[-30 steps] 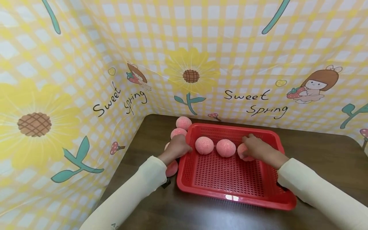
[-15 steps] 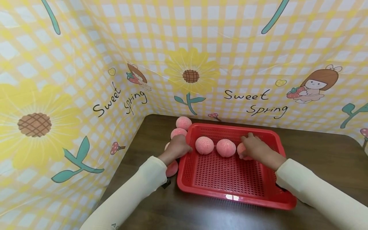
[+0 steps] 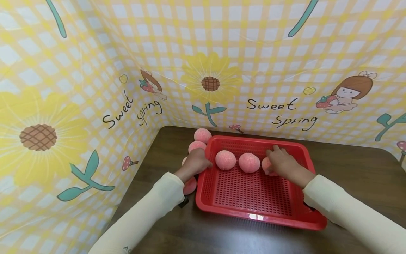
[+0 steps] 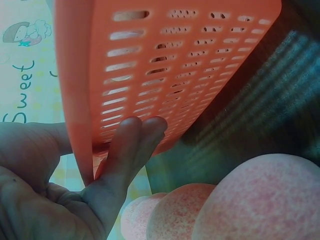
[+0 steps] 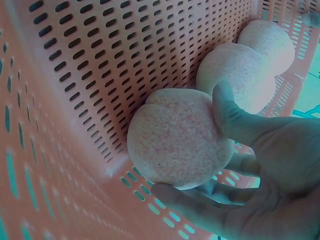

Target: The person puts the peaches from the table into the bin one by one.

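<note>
A red perforated plastic basket (image 3: 228, 212) stands on the table. My left hand (image 3: 196, 161) grips its left rim, thumb on one side and fingers against the outer slotted wall (image 4: 200, 55). Inside the basket, my right hand (image 3: 283, 163) holds a pink peach (image 5: 175, 137) near the far right, thumb and fingers spread around it. Two more peaches, a left one (image 3: 225, 160) and a middle one (image 3: 248, 163), lie in the same row along the far wall. The right hand partly covers its peach in the head view.
Several peaches line the basket's left outer side, among them a far one (image 3: 202, 135) and a near one (image 3: 189, 186); the left hand partly hides this row. A yellow checked cloth (image 3: 269, 63) hangs behind and left of the dark wooden table (image 3: 358, 183).
The right hand has shifted very slightly left and away from me, still holding the peach. The left hand stays on the basket rim.
</note>
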